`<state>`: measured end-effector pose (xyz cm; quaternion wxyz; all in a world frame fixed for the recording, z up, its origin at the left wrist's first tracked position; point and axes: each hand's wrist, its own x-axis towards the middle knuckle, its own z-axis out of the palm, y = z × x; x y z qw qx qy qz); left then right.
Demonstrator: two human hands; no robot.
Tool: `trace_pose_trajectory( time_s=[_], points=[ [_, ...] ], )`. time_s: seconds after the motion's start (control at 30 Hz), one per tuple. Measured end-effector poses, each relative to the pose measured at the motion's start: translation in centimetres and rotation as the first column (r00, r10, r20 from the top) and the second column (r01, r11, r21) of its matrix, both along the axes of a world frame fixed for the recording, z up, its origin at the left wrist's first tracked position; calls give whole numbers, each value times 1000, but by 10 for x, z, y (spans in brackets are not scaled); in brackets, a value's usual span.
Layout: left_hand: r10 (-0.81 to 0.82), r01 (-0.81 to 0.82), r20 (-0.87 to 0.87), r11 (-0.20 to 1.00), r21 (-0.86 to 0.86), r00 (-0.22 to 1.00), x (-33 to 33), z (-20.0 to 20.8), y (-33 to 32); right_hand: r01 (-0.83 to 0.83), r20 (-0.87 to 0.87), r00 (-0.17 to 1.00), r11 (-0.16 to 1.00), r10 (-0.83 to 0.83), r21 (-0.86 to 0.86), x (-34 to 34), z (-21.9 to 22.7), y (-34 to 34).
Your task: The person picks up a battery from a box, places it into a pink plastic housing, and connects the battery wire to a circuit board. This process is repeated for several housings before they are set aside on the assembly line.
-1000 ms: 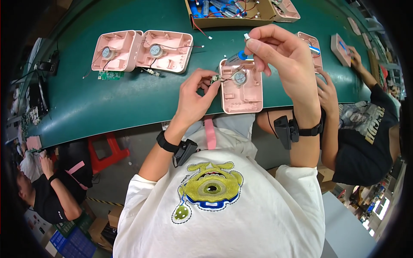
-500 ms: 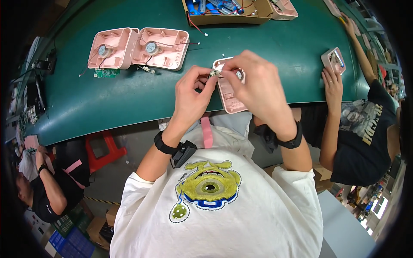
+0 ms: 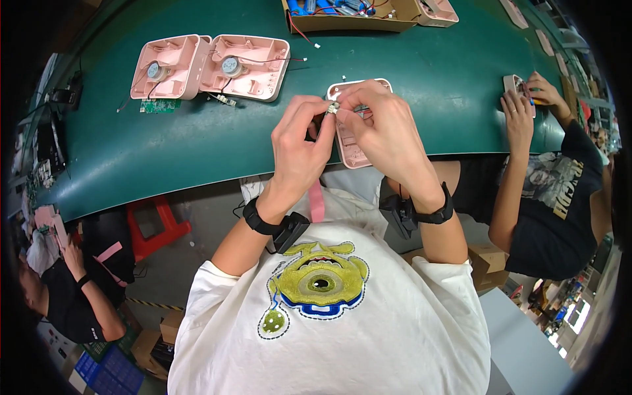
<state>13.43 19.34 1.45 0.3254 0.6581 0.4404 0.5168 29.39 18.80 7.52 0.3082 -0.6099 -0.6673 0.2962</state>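
Observation:
My left hand pinches a tiny circuit board with pale connectors between thumb and forefinger. From the other side, the fingertips of my right hand close in against that board; whatever they grip is hidden by the fingers. Both hands hover over the near part of a pink plastic shell, which lies open side up at the table's edge. My right hand covers much of its inside, where a bit of red wire shows.
To the left lie two open pink shells with round speakers, and a green circuit board. A cardboard box of blue cylinders with wires stands at the far side. At right, a co-worker's hands handle another pink shell.
My right hand has come down and left, its fingers now closer around the little board. The view has shifted slightly. The co-worker at right has brought a second hand to their shell.

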Motion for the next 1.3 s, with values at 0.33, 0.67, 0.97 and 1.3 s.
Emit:
trace_pose_trajectory(
  time_s=[0.33,0.67,0.97,1.3],
  points=[
    [-5,8,-23,994,106,1000,3,-4,-4,77,-114,990,997,-79,-14,-9,-4,-7],
    [-106,113,64,985,-130,992,-2,4,11,81,91,991,982,-97,168,-2,7,-14],
    [-254,269,113,746,-609,961,-11,35,14,205,416,878,971,-238,124,-19,-3,-75],
    [-330,375,186,731,-570,926,1,35,-14,304,439,815,924,-378,231,4,-22,-54]
  ],
)
